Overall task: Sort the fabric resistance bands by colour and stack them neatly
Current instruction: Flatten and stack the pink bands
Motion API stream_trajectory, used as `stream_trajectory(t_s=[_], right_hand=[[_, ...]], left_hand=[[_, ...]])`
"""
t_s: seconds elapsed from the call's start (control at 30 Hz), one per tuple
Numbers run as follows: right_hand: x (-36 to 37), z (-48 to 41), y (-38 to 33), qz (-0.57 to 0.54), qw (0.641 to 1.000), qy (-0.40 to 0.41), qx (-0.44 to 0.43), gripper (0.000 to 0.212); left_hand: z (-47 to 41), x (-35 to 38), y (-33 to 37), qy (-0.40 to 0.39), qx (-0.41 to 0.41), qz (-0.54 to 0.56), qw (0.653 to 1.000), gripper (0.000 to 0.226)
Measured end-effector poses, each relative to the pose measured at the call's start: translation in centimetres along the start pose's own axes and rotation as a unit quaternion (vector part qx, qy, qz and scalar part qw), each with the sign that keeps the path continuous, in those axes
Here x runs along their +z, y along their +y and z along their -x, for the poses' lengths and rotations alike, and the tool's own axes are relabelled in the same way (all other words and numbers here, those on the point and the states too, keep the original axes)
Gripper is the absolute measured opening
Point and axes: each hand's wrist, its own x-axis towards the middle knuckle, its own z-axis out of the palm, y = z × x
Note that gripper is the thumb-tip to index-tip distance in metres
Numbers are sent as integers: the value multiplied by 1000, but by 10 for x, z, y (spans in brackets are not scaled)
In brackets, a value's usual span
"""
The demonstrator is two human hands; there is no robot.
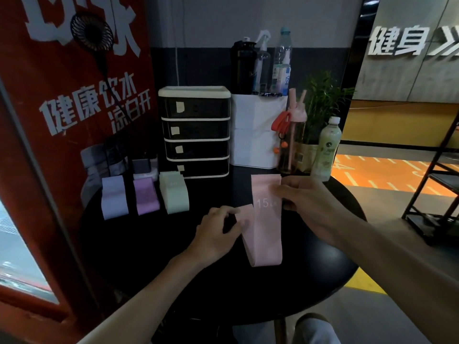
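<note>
Progress well on: three sorted piles sit at the left rear of the table (pixel 285 289), namely the lavender pile (pixel 114 197), purple pile (pixel 146 196) and mint pile (pixel 173 193), side by side and apart. Pink bands (pixel 267 227) lie mid-table, one seemingly skewed under the other, not yet squared. Left hand (pixel 218 232) is curled, pinching the lower band's left edge; right hand (pixel 308 204) grips the upper band's right edge. Judged left to do: align the pink pair, perhaps set it beside the mint.

Matt woven cloth pink bands (pixel 267 227) lie on a smooth black table (pixel 154 239).
</note>
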Motion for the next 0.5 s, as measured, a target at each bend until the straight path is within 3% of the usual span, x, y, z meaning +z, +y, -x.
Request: stream_trajectory(t_s=[0.13, 0.5], right_hand=[[6, -9, 17, -14, 1000, -10, 10, 18], [24, -40, 63, 5, 1000, 7, 25, 18]], left_hand=[[-8, 11, -1, 4, 6, -91, 996, 50], [-12, 12, -4, 22, 52, -111, 992, 55]])
